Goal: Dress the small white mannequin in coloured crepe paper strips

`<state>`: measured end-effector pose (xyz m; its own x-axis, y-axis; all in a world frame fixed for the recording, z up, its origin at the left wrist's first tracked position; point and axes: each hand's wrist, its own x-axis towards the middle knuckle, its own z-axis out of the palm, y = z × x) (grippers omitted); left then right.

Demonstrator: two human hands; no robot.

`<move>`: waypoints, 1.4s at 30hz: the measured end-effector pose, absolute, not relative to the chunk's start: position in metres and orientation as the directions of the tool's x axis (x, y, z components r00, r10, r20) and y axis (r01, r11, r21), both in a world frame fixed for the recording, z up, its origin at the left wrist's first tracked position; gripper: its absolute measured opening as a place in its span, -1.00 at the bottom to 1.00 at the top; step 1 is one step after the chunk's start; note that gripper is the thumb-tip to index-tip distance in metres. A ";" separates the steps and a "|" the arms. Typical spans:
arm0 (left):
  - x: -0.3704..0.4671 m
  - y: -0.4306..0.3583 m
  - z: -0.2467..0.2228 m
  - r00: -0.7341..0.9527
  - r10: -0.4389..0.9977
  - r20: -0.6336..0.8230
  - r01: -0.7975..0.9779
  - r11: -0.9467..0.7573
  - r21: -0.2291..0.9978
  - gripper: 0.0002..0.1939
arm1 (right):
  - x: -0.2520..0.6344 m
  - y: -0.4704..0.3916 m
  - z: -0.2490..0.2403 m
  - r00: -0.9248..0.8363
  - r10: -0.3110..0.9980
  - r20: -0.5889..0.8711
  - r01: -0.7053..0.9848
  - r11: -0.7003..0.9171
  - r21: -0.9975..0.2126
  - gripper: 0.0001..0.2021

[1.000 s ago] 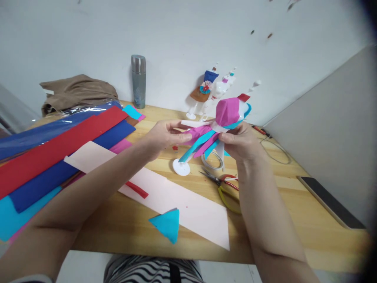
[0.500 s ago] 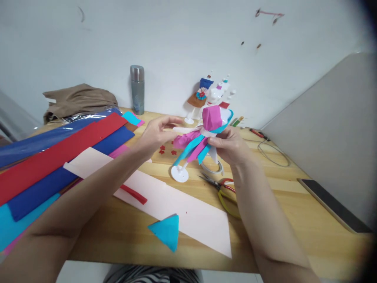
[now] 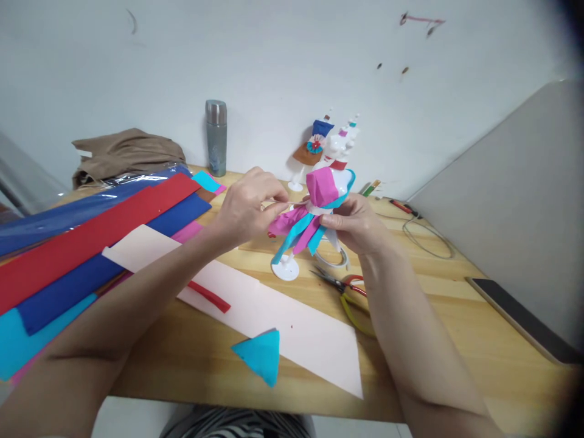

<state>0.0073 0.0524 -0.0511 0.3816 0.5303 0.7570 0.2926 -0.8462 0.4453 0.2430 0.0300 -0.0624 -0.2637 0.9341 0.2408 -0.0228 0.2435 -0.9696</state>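
Note:
A small white mannequin on a round stand (image 3: 285, 268) wears pink and turquoise paper pieces (image 3: 322, 186), tilted toward the right. My right hand (image 3: 360, 222) holds it from the right, thumb on the paper at the waist. A pale pink strip (image 3: 314, 209) wraps the waist, and its free end runs left to my left hand (image 3: 254, 204), which pinches it between thumb and fingers. Strips of pink and turquoise hang below the waist like a skirt. The fingers of my right hand are partly hidden behind the mannequin.
Open scissors (image 3: 340, 286) and a tape roll (image 3: 331, 255) lie beside the stand. Pale pink paper (image 3: 314, 353), a turquoise triangle (image 3: 262, 357) and a red strip (image 3: 210, 296) are nearer. Coloured sheets (image 3: 91, 240) lie left, a flask (image 3: 216, 140) and dressed mannequins (image 3: 322, 131) behind, a phone (image 3: 524, 319) right.
My left hand has closed on the pale strip's free end, which now looks narrower and pulled out to the left. The mannequin's upper part has shifted slightly left.

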 end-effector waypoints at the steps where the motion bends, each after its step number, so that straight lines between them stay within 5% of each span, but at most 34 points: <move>1: 0.006 0.054 -0.050 0.442 0.489 0.752 0.299 -0.871 0.390 -0.84 | 0.243 0.030 -0.062 -0.261 0.933 0.248 -0.021 0.252 -0.968 -0.66; 7: 0.003 0.057 -0.049 0.621 0.311 0.719 0.279 -0.945 0.169 -0.70 | 0.244 0.029 -0.060 -0.303 0.922 0.240 -0.039 0.240 -0.970 -0.66; 17: -0.003 0.053 -0.049 0.839 -0.052 0.541 0.240 -0.858 -0.454 -0.63 | 0.247 0.028 -0.062 -0.313 0.910 0.272 -0.091 0.256 -0.962 -0.64; 22: -0.001 0.048 -0.050 0.844 -0.106 0.525 0.254 -0.784 -0.567 -0.63 | 0.249 0.032 -0.066 -0.258 0.930 0.261 -0.070 0.251 -0.965 -0.58; 26: -0.001 0.052 -0.052 0.878 0.048 0.475 0.242 -0.903 -0.356 -0.63 | 0.253 0.035 -0.070 -0.231 0.932 0.280 -0.073 0.270 -0.960 -0.59; 30: -0.007 0.061 -0.051 0.822 0.439 0.361 0.397 -0.898 0.189 -0.58 | 0.256 0.036 -0.072 -0.234 0.914 0.332 -0.114 0.314 -0.943 -0.57; 32: -0.011 0.068 -0.051 0.718 0.644 0.265 0.455 -0.722 0.522 -0.59 | 0.257 0.037 -0.073 -0.239 0.907 0.346 -0.124 0.325 -0.938 -0.56; 35: -0.011 0.075 -0.058 0.558 0.829 0.042 0.308 -0.254 0.917 -0.62 | 0.257 0.039 -0.074 -0.248 0.905 0.344 -0.127 0.322 -0.938 -0.57; 38: 0.001 0.075 -0.069 0.553 0.819 -0.151 0.099 0.115 0.988 -0.56 | 0.255 0.041 -0.075 -0.234 0.916 0.325 -0.118 0.305 -0.945 -0.61; 42: 0.020 0.065 -0.084 0.593 0.801 -0.089 -0.100 0.183 0.978 -0.57 | 0.251 0.041 -0.073 -0.171 0.935 0.312 -0.091 0.300 -0.950 -0.62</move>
<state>0.0202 0.0653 -0.0836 0.5926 0.8006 -0.0891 -0.1003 0.1830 0.9780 0.2510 0.0412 -0.0727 -0.1710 0.9346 0.3119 -0.0907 0.3003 -0.9495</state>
